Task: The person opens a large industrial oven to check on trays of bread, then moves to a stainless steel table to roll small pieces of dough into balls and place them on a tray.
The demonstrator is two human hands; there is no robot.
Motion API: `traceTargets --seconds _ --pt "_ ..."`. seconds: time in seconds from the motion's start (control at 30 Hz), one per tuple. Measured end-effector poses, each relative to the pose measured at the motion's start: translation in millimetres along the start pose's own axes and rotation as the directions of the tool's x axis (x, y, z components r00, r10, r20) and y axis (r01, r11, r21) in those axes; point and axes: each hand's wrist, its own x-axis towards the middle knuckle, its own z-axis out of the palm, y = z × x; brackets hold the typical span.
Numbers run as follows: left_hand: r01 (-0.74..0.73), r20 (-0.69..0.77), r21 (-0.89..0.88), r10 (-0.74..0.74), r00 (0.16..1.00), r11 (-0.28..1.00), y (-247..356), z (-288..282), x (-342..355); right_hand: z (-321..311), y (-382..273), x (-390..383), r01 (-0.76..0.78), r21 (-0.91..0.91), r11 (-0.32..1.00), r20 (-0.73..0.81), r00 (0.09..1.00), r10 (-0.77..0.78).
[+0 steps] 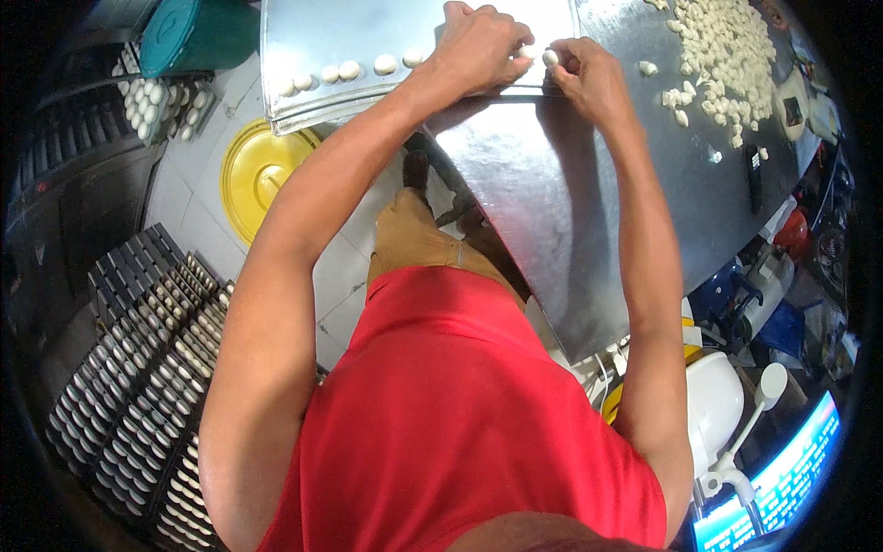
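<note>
Both my hands are at the near edge of a silver metal tray (349, 28). My left hand (474, 48) has its thumb and fingers closed on a small white dough ball (527, 52). Right beside it, my right hand (593, 81) pinches a second dough ball (550, 57) between thumb and fingers. To the left, a row of smooth dough balls (385, 64) runs along the tray's near edge, partly behind my left forearm.
Cut dough pieces (722, 55) lie heaped on the metal table (524, 156) at the right. A yellow round lid (253, 175) and a teal bin (170, 41) stand left. Racked trays of dough balls (138, 396) fill the lower left. A lit screen (773, 488) is lower right.
</note>
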Motion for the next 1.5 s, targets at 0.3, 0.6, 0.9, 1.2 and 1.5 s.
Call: traceTargets --seconds 0.3,0.6,0.9,1.2,1.5 --pt "0.006 -0.008 0.068 -0.006 1.0 0.998 1 -1 3 -8 10 -10 0.012 -0.06 0.998 -0.146 0.989 -0.02" --pt "-0.173 -0.185 -0.266 0.126 0.975 0.948 75 5 -59 -53 121 -17 -0.17 -0.503 0.847 -0.112 0.985 0.131" --pt "-0.114 -0.049 -0.548 0.105 0.993 0.828 108 30 -110 -75 151 -51 -0.258 -0.233 0.938 -0.299 0.937 0.183" --pt "0.216 0.219 -0.951 -0.008 0.976 0.222 143 66 -58 -21 14 -165 -0.296 0.819 0.491 0.009 0.863 0.505" --pt "-0.209 0.009 -0.299 0.222 0.975 0.931 66 59 -81 -25 70 -278 -0.348 -0.314 0.883 -0.33 0.912 0.242"
